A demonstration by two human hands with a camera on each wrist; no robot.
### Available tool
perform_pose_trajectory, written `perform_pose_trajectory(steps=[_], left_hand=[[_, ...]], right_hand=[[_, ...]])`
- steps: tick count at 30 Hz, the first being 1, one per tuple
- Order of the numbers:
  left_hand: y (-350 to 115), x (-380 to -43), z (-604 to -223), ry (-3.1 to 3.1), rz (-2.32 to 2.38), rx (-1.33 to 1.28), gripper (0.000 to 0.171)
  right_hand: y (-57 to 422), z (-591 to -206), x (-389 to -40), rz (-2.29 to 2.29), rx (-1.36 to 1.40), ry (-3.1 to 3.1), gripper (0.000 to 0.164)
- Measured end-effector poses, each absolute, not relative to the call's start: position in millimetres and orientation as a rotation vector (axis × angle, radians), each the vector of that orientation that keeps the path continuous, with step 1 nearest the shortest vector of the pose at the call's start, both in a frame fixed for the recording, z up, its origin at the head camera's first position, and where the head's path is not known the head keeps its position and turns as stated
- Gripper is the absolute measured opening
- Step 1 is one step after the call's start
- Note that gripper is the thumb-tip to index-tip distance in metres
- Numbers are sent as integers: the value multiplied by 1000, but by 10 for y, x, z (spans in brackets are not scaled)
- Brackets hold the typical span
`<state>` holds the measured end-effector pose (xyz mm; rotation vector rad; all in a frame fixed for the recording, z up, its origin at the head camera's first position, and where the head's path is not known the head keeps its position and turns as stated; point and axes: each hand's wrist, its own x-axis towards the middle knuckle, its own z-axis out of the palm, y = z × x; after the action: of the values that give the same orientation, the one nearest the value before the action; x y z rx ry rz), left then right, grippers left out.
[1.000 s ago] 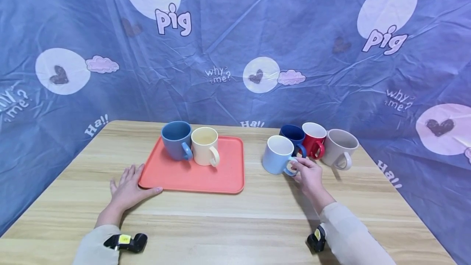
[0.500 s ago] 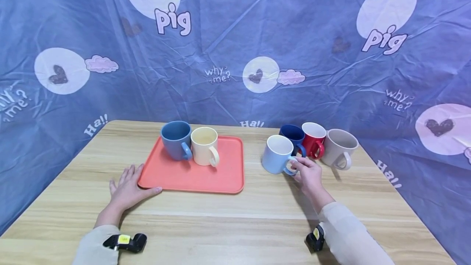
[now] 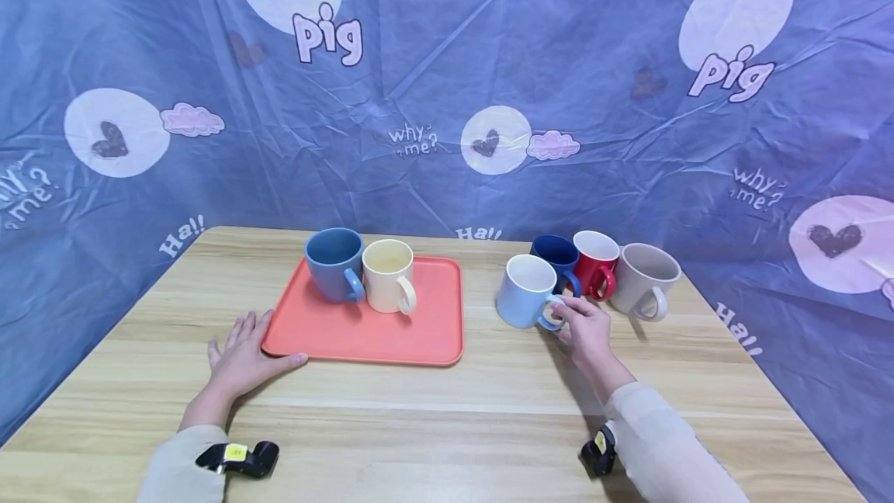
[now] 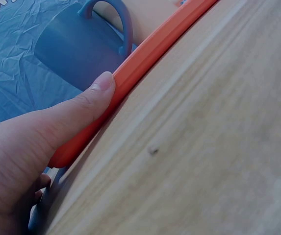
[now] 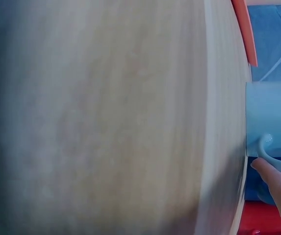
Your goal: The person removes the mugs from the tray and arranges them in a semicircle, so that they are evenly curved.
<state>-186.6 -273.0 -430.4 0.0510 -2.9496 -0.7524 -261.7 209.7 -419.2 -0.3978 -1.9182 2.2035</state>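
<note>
My right hand pinches the handle of a light blue mug with a white inside, upright on the wooden table. In the right wrist view, thumb and fingers meet at the handle of this mug. My left hand lies spread at the near left corner of a coral-red tray, thumb along its front edge. Up close in the left wrist view, the thumb touches the tray's side. A blue-grey mug and a cream mug stand side by side on the tray.
Behind the light blue mug stand a navy mug and a red mug with a white inside. A grey mug is at their right. A blue printed cloth hangs behind the table.
</note>
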Motion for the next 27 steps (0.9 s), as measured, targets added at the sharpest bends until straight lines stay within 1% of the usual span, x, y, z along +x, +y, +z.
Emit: perform_pose_trajectory(steps=[4,7,13,16,18,22,24,27], left_hand=[[-2725,-1866,-4304,-2950,-752,49,108],[-2725,-1865,-4303,-2948,-755,46,107],[-2729,-1865,-4308,-2947,-750,47,108],[-2730,-1866,-4313,-2951,-748,45,108],[-2731,-1867,-4315,-2953,-749,44,108],[-2730,-1864,-4312,-2953,-753,47,108],[-2728,-1862,-4309,-2954,-754,51,108],[-2719,-1858,-4308,-2956,-758,57,109]], right_hand=[[2100,-4192,-2597,2228,-365,-1929,7],[2088,-4207,-2599,2196,-327,-1934,13],[2005,-4045,-2500,1979,-295,-2056,42],[2016,-3964,-2453,1916,-246,-2138,51],[2095,-4030,-2510,1920,-200,-2141,52],[2292,-4313,-2760,1901,-128,-2099,56],[2367,-4438,-2885,1887,-107,-2067,53],[2424,-4525,-3014,1851,-100,-2036,50]])
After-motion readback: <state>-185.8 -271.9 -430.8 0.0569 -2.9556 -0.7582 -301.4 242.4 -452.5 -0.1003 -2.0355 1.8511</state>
